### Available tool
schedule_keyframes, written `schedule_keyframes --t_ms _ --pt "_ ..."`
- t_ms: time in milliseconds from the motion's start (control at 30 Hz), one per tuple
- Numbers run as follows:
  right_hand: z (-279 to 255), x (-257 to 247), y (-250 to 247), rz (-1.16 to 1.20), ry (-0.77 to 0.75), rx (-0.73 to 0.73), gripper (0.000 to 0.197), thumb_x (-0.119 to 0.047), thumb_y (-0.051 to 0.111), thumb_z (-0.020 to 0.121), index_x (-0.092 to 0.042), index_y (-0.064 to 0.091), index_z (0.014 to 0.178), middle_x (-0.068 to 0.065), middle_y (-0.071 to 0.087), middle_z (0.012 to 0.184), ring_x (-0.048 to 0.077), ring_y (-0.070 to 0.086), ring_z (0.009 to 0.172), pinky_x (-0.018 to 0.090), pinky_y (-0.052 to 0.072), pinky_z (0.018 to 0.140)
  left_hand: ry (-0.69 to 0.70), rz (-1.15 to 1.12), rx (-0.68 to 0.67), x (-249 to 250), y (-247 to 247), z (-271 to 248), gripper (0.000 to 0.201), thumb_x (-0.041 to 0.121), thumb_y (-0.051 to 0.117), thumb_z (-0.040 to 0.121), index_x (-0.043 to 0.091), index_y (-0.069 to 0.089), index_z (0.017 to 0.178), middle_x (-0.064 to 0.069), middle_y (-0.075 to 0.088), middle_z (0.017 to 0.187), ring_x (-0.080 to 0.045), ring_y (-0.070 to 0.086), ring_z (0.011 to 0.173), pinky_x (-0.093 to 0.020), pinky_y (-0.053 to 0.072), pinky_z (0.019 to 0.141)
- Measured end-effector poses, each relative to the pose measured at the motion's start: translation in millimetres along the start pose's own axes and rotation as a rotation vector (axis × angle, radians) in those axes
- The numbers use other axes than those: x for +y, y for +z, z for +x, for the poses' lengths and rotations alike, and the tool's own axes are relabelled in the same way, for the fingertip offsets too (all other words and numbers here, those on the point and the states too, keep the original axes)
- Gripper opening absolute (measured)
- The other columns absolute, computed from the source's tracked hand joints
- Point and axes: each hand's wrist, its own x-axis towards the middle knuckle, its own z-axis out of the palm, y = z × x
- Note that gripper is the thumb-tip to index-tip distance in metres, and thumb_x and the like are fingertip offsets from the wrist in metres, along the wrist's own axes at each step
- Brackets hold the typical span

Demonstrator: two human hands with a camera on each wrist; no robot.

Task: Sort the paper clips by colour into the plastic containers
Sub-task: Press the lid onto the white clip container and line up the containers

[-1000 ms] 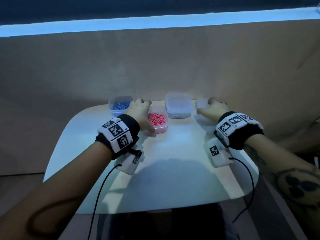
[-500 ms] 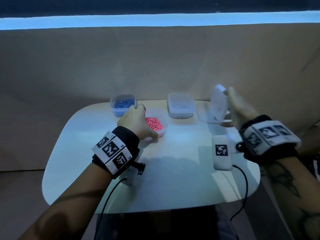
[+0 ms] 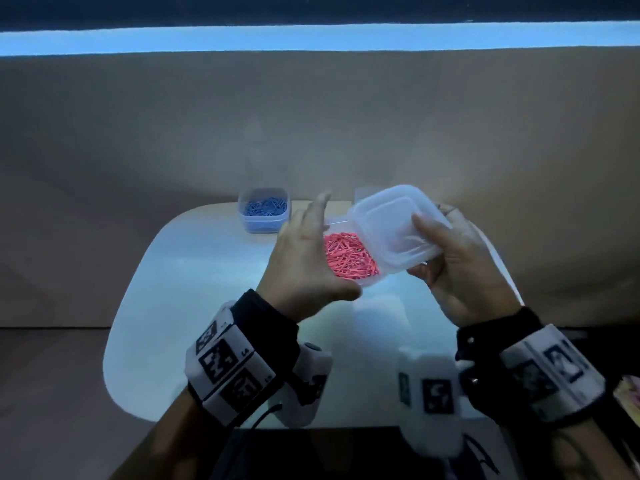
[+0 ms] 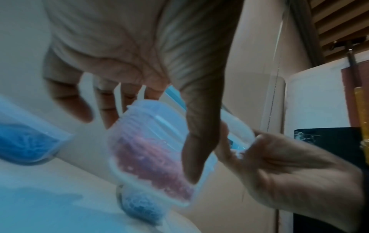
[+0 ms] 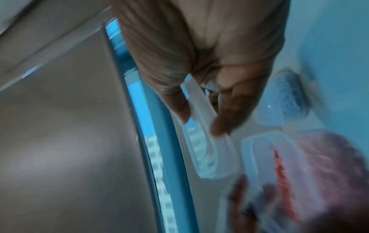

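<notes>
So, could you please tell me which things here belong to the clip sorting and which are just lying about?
In the job:
- pink clip container, held up by the left hand
- clear lid, held over it by the right hand
- blue clip container, open on the table

Just lying about:
- black cable by the left wrist

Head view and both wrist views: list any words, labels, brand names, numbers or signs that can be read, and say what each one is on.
No readable words, brands or numbers in any view.
Left wristband: black-and-white square marker codes; tiny characters beside them, too small to read.
Right wristband: the same kind of marker codes, blurred.
Lid, pink-clip container, blue-clip container: no print visible.
Wrist views: too blurred to show any text.
</notes>
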Motion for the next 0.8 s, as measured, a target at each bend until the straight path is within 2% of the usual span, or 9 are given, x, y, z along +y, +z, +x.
schedule_keyframes --t_ms 167,233,300,433,533,600,667,733,800 --pt "-3 13 21 -0.244 -0.143 0.150 0.018 -0.014 0.056 0.089 -0.020 0.044 0.100 -0.001 0.054 0.096 0.009 0.053 0.079 0.009 0.041 0.054 0.109 -0.107 0.119 12 -6 -4 0.124 0.042 0.072 0.045 0.017 0.009 0.149 -0.001 0.056 0.111 -0.022 0.052 0.105 -0.044 0.042 0.096" --pt "-3 14 26 -0.324 -0.131 0.163 0.016 -0.025 0.056 0.089 -0.025 0.043 0.098 0.005 0.051 0.110 0.016 0.054 0.096 0.018 0.046 0.069 0.144 -0.158 0.161 15 -8 -4 0.123 0.049 0.068 0.045 0.015 0.011 0.149 0.007 0.057 0.104 -0.022 0.053 0.104 -0.047 0.043 0.095" --pt "-3 12 29 -0.368 -0.057 0.119 0.016 -0.033 0.049 0.092 -0.024 0.042 0.103 0.006 0.051 0.116 0.017 0.056 0.100 0.027 0.050 0.072 0.173 -0.179 0.202 18 -9 -4 0.122 0.045 0.072 0.047 0.015 0.011 0.149 0.012 0.057 0.100 -0.023 0.053 0.101 -0.046 0.047 0.090" --pt "-8 4 37 -0.305 0.023 0.006 0.022 -0.031 0.042 0.096 -0.015 0.047 0.110 -0.002 0.060 0.097 0.005 0.061 0.077 0.020 0.053 0.055 0.189 -0.189 0.265 21 -8 -5 0.127 0.043 0.080 0.046 0.019 0.011 0.149 0.002 0.058 0.107 -0.016 0.048 0.104 -0.040 0.050 0.085" --pt "-5 -3 43 -0.254 -0.025 0.035 0.020 -0.026 0.047 0.094 -0.013 0.049 0.109 0.005 0.063 0.104 0.007 0.064 0.080 0.023 0.055 0.058 0.222 -0.222 0.255 21 -12 0 0.127 0.052 0.076 0.047 0.021 0.009 0.149 0.007 0.056 0.111 -0.012 0.051 0.106 -0.033 0.049 0.090" --pt "0 -7 46 -0.182 -0.038 0.052 0.023 -0.021 0.051 0.092 -0.012 0.047 0.113 0.008 0.063 0.108 0.012 0.066 0.084 0.031 0.057 0.064 0.226 -0.356 0.172 20 -18 4 0.130 0.050 0.080 0.043 0.023 0.009 0.149 0.016 0.051 0.115 0.000 0.054 0.107 -0.019 0.047 0.090" --pt "3 -11 48 -0.141 -0.034 0.033 0.029 -0.020 0.052 0.091 -0.011 0.046 0.118 0.010 0.063 0.110 0.018 0.066 0.088 0.035 0.057 0.069 0.166 -0.561 0.096 20 -20 9 0.132 0.054 0.083 0.040 0.024 0.013 0.148 0.021 0.046 0.126 0.009 0.051 0.112 -0.009 0.044 0.087" --pt "4 -12 47 -0.164 -0.032 0.021 0.028 -0.020 0.051 0.091 -0.014 0.047 0.118 0.007 0.061 0.109 0.017 0.064 0.088 0.032 0.056 0.068 0.047 -0.731 0.084 21 -18 12 0.120 0.072 0.072 0.046 0.025 0.023 0.145 0.011 0.048 0.135 0.001 0.051 0.119 -0.018 0.048 0.092" --pt "4 -11 45 -0.183 -0.048 0.018 0.027 -0.022 0.055 0.089 -0.018 0.049 0.115 0.004 0.061 0.107 0.014 0.064 0.090 0.028 0.056 0.066 -0.064 -0.745 0.042 23 -15 12 0.090 0.078 0.053 0.064 0.024 0.041 0.134 0.001 0.059 0.126 -0.012 0.060 0.111 -0.030 0.054 0.088"
